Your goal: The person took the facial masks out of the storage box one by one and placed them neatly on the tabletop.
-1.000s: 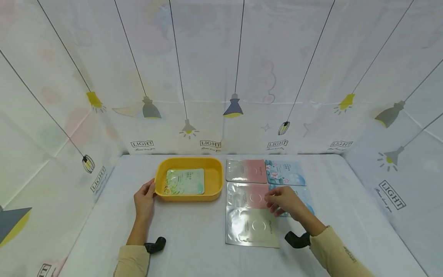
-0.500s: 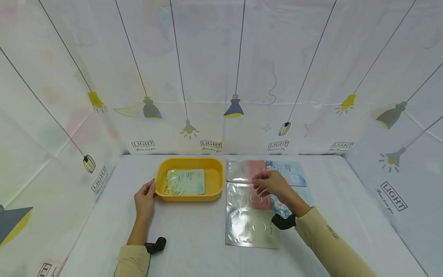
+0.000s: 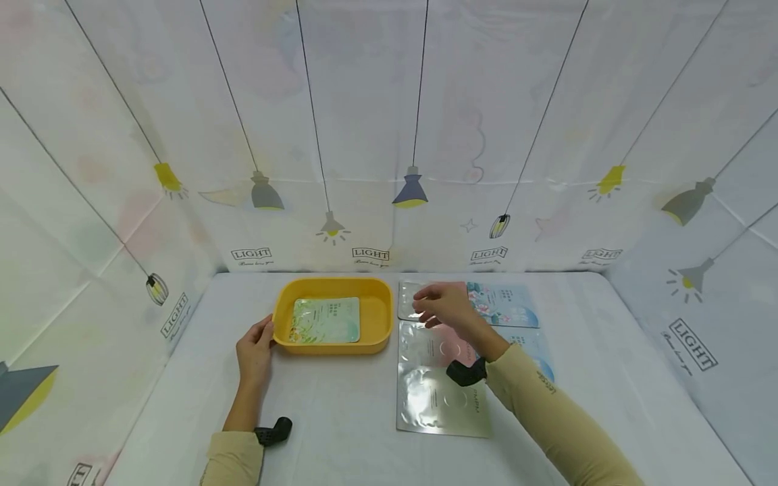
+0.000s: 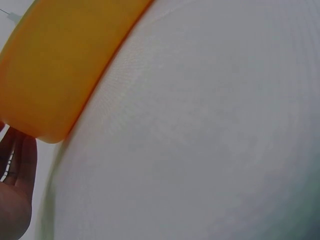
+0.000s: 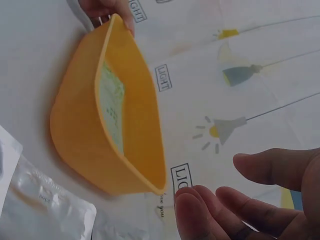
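A yellow plastic basin [image 3: 333, 348] stands at the back left of the table, with a green sheet mask packet [image 3: 327, 320] lying flat in it. My left hand [image 3: 254, 351] grips the basin's left end; in the right wrist view its thumb comes over the rim. My right hand [image 3: 448, 307] hovers over the packets right of the basin, holding nothing, its thumb and fingers apart in the right wrist view. Beneath it lie a partly covered pink-and-silver packet [image 3: 410, 302], another pink one [image 3: 425, 344], and a pale gold one [image 3: 444, 405] nearest the front.
Two blue floral packets, one at the back [image 3: 504, 304] and one in front [image 3: 529, 347] partly hidden by the right arm, lie right of the pink ones. A white cloth [image 3: 340, 418] covers the table. Printed lamp curtains [image 3: 365, 101] enclose its back and sides.
My right hand has moved left and a little farther back, from the front blue packet to above the back pink one. The left hand and the basin have stayed put.
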### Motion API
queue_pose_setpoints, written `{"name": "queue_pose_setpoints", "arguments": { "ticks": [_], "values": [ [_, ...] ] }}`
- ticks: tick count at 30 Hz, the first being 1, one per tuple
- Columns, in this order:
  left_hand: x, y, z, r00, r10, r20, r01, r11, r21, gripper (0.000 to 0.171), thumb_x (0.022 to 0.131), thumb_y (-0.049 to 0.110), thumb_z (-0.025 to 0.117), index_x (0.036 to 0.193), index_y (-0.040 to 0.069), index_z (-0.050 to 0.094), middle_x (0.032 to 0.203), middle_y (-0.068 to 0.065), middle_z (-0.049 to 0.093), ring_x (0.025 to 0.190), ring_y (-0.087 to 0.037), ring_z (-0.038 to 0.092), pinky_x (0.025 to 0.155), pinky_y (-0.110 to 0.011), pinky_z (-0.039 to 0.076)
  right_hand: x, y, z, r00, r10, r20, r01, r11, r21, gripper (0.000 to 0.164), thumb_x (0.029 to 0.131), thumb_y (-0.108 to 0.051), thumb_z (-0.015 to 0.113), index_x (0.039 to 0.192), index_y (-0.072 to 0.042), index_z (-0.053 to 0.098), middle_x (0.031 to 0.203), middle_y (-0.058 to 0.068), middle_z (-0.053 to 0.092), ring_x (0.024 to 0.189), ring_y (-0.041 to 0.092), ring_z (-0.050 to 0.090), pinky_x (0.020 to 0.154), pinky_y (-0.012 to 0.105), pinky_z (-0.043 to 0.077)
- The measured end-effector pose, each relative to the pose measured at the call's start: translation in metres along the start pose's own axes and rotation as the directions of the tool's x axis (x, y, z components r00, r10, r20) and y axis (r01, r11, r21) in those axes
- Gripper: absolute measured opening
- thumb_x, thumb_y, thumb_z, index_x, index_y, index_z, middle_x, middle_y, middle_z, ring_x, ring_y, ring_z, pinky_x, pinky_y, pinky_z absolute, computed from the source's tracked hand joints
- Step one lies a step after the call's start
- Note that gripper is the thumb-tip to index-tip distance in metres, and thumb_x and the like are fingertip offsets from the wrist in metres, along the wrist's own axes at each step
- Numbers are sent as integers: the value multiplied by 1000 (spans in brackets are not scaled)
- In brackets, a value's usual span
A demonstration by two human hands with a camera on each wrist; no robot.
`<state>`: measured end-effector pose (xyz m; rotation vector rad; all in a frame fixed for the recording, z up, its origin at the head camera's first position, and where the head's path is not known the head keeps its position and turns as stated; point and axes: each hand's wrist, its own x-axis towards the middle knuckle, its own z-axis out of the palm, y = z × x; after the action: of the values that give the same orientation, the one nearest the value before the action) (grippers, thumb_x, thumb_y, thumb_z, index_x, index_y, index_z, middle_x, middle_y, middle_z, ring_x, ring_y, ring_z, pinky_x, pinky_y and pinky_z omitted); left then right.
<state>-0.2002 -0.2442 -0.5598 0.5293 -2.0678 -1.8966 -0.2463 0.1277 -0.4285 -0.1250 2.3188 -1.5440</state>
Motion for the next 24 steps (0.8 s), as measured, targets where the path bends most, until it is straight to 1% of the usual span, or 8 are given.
{"name": "queue_pose_setpoints", "arguments": {
  "ticks": [2,4,6,11,12,15,19,24],
  "values": [
    [0,0,0,1000,1,-5,-1,1000,-2,44,101,36,52,132,7,60,135,-9,60,99,0,59,77,-7,52,5,-4,6,1000,19,-4,-19,1000,-3,33,93,-18,64,119,3,63,103,19,69,83,31,68,75,35,61],
    [0,0,0,1000,2,-8,-2,1000,-6,43,101,35,52,131,7,60,134,-9,61,99,0,59,77,-7,52,10,-8,13,999,35,2,-35,999,-8,34,93,-20,65,119,1,63,104,18,69,84,28,69,76,35,61],
    [0,0,0,1000,-2,-6,2,1000,-6,43,101,36,52,132,6,59,135,-10,60,99,1,59,77,-7,52,14,-13,19,998,57,6,-57,998,-12,33,92,-21,65,119,-1,63,107,18,68,86,29,69,77,34,61],
    [2,-2,0,1000,-19,-6,19,1000,2,45,100,38,52,133,8,59,137,-8,59,102,1,58,78,-6,51,25,-20,39,996,91,27,-91,996,4,35,92,-20,65,121,-1,62,111,20,67,93,32,68,81,36,60],
    [2,-2,0,1000,-23,-8,23,1000,2,44,100,38,52,133,9,59,137,-8,59,102,0,58,78,-6,51,29,-20,43,996,88,30,-89,996,12,34,92,-19,65,120,0,62,111,20,67,92,32,67,81,36,61],
    [2,-3,-1,999,-34,-10,34,999,6,44,100,39,52,133,10,59,137,-6,59,104,-1,57,79,-6,51,38,-19,55,995,93,32,-94,995,23,32,92,-18,66,118,0,63,109,19,67,96,36,66,79,35,61],
    [0,-1,0,999,-33,-10,33,999,2,43,101,37,51,133,10,59,138,-7,59,104,-2,57,79,-6,51,47,-21,69,995,99,33,-99,995,20,32,91,-17,67,116,1,63,110,19,68,98,39,66,76,33,61],
    [0,-1,0,999,-31,-9,31,999,-9,42,101,36,52,132,9,59,138,-7,59,103,-1,58,79,-7,52,54,-24,86,996,85,29,-85,996,7,31,90,-15,67,115,3,63,108,22,67,94,38,67,75,34,61]
  ]
}}
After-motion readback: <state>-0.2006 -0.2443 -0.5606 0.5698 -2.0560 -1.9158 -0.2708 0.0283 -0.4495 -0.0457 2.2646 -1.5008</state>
